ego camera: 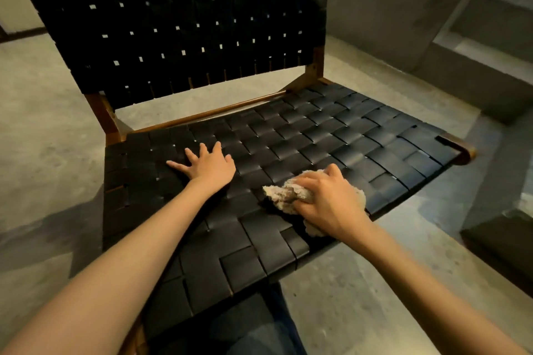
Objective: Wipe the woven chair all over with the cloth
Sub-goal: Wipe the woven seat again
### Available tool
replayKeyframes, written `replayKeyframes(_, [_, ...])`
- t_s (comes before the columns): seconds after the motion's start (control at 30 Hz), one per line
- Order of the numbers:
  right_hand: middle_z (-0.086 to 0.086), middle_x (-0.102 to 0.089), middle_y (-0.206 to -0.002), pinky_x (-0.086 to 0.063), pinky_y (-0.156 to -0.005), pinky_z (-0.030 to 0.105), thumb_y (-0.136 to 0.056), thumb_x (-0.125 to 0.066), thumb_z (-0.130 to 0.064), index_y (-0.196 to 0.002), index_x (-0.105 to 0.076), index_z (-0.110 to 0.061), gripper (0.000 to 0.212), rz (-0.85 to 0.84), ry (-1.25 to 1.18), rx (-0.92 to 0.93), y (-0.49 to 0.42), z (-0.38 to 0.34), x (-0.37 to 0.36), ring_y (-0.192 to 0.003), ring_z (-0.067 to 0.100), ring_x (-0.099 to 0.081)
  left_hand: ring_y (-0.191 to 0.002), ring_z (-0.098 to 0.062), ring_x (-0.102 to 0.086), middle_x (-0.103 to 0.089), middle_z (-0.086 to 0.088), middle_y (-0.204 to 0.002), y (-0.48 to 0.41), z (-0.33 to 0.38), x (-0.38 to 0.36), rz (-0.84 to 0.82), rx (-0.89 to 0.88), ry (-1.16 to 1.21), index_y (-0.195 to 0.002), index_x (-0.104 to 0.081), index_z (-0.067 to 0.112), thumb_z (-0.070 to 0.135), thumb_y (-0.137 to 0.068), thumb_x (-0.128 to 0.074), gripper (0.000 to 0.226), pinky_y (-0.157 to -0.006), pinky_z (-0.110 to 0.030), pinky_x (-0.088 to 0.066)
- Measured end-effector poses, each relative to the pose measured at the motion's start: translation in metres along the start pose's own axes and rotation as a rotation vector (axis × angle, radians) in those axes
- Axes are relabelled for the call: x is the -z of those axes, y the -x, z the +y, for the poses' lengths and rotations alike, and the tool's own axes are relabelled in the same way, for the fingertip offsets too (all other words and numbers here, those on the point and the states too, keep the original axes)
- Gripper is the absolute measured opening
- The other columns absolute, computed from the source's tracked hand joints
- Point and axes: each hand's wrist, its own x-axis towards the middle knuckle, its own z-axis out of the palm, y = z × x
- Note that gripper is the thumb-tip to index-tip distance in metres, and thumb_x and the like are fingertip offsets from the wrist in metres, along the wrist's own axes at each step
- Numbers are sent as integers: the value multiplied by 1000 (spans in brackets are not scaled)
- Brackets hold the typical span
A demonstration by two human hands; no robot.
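The woven chair (317, 130) stands on a concrete floor (43, 124), its black strap seat in the middle of the view and its back rising at the far side. The right hand (328, 202) bunches the pale cloth (284, 194) in a tight grip and presses it on the near right part of the seat. The left hand (212, 167) lies flat on the seat to the left, fingers spread, grip wide. What seem to be concrete steps (476, 37) rise dimly at far right.

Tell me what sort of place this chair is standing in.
Probably a bare, dim indoor room of raw concrete, perhaps at the foot of a staircase: grey concrete floor, grey concrete steps rising at the right, and one black woven-strap chair with a brown wooden frame.
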Motion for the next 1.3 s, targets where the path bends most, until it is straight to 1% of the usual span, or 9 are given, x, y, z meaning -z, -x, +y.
replayKeyframes(0.13, [-20, -54, -126, -34, -80, 31, -85, -57, -47, -121, -58, -40, 36, 65, 59, -21, 14, 8, 3, -107, 15, -35, -144, -38, 6, -1, -11, -159, 6, 39, -12, -49, -66, 37, -150, -12, 32, 43, -100, -28, 54, -101, -72, 11])
replayKeyframes(0.23, [-17, -52, -130, -32, -85, 34, -87, -57, -47, -122, -57, -39, 36, 127, 169, -109, 4, 27, 7, -113, 19, -36, -144, -38, 11, 4, -9, -159, 5, 52, -24, -57, -120, 24, -150, -9, 34, 46, -100, -25, 54, -101, -71, 12])
replayKeyframes(0.33, [-12, -52, -132, -32, -85, 37, -89, -56, -45, -123, -55, -37, 36, 167, 218, -189, -8, 51, 9, -116, 24, -34, -144, -38, 11, 4, -7, -159, -1, 50, -29, -23, -157, -2, -150, -10, 36, 50, -99, -21, 53, -101, -70, 15])
replayKeyframes(0.53, [-6, -47, -136, -32, -91, 43, -91, -54, -43, -128, -50, -32, 39, 96, 171, -89, -55, 66, -10, -121, 29, -29, -144, -36, 10, 2, -5, -160, -20, 50, -31, 3, -209, -17, -150, -9, 36, 55, -98, -17, 56, -109, -60, 11])
replayKeyframes(0.7, [-7, -44, -140, -28, -92, 43, -92, -53, -39, -129, -49, -33, 38, 62, 87, -47, -127, 67, -32, -121, 31, -28, -145, -33, 7, -4, 2, -160, -33, 47, -32, 38, -269, 4, -150, -13, 37, 56, -97, -18, 56, -116, -50, 6])
replayKeyframes(0.9, [-1, -43, -141, -29, -95, 45, -93, -52, -36, -131, -48, -28, 39, 73, 78, 36, -224, 60, -60, -123, 32, -29, -146, -32, 4, -9, 2, -159, -29, 45, -45, 183, -302, 13, -149, -16, 37, 54, -96, -18, 56, -118, -49, 3])
replayKeyframes(1.07, [3, -44, -141, -29, -96, 47, -92, -51, -36, -134, -46, -28, 43, 72, 96, 48, -282, 59, -77, -122, 33, -32, -146, -31, 5, -8, 3, -159, -30, 44, -48, 196, -304, 27, -149, -15, 38, 54, -95, -17, 56, -118, -49, 2])
replayKeyframes(1.17, [3, -46, -138, -30, -93, 46, -93, -50, -38, -130, -48, -27, 38, 132, 116, 0, -297, 64, -83, -122, 33, -33, -146, -29, 6, -7, 5, -159, -32, 43, -48, 187, -293, 31, -149, -15, 38, 55, -94, -16, 57, -118, -48, 2])
replayKeyframes(1.3, [6, -51, -132, -31, -91, 45, -95, -49, -38, -123, -53, -22, 33, 206, 147, -155, -303, 64, -82, -120, 34, -35, -146, -27, 6, -8, 6, -159, -32, 43, -49, 173, -279, 54, -149, -17, 40, 55, -95, -18, 55, -118, -46, 5])
